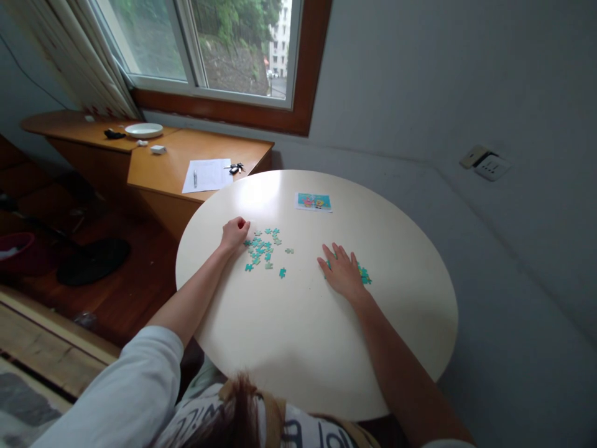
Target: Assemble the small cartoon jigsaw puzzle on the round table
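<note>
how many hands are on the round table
2: the left hand, curled beside the scattered teal puzzle pieces; the right hand, flat over a few more pieces, some maybe hidden beneath it.

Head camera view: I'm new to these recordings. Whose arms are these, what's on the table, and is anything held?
One camera, worn on a person's head, looks down at their own bare hands over a round table. The left hand, fingers curled, rests beside scattered teal puzzle pieces; whether it grips one is hidden. The right hand lies flat and open, partly covering a few more pieces. A small picture card lies farther back.
</note>
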Action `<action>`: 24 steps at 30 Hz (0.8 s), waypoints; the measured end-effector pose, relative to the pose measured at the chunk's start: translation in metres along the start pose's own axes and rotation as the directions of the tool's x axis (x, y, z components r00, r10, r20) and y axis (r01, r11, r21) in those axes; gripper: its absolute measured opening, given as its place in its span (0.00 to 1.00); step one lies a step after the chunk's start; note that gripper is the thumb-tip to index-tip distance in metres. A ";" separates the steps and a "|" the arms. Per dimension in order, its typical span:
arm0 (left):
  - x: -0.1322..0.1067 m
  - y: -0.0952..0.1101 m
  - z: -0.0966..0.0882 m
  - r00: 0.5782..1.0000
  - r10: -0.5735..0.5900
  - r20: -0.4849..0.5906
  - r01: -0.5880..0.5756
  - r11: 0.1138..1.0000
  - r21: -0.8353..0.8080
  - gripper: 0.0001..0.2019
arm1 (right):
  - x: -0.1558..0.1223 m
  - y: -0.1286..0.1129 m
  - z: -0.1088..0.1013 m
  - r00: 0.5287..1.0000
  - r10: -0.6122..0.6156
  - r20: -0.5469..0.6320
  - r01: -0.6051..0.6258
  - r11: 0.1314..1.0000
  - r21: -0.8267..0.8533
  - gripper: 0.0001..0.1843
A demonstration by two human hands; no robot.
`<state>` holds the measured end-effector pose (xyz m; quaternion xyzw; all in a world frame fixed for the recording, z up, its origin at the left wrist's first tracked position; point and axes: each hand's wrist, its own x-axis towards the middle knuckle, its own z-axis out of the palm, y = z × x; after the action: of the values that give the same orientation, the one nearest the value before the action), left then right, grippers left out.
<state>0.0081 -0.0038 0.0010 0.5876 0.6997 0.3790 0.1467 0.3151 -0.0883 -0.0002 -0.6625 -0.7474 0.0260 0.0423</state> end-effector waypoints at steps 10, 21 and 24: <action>-0.005 0.003 0.000 0.999 0.033 -0.005 -0.032 0.998 0.062 0.11 | -0.002 0.000 -0.004 1.000 0.003 -0.026 -0.002 0.999 0.054 0.29; -0.008 0.004 0.000 0.996 0.088 0.021 -0.091 0.974 0.207 0.11 | 0.000 0.003 -0.007 1.000 0.011 -0.007 -0.010 0.989 0.146 0.28; -0.008 0.004 0.001 0.996 0.086 0.029 -0.090 0.972 0.218 0.11 | 0.000 0.004 -0.008 1.000 0.010 -0.005 -0.009 0.986 0.168 0.28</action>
<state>0.0137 -0.0112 0.0017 0.6344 0.7089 0.3002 0.0709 0.3199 -0.0878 0.0073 -0.6601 -0.7394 0.0873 0.0999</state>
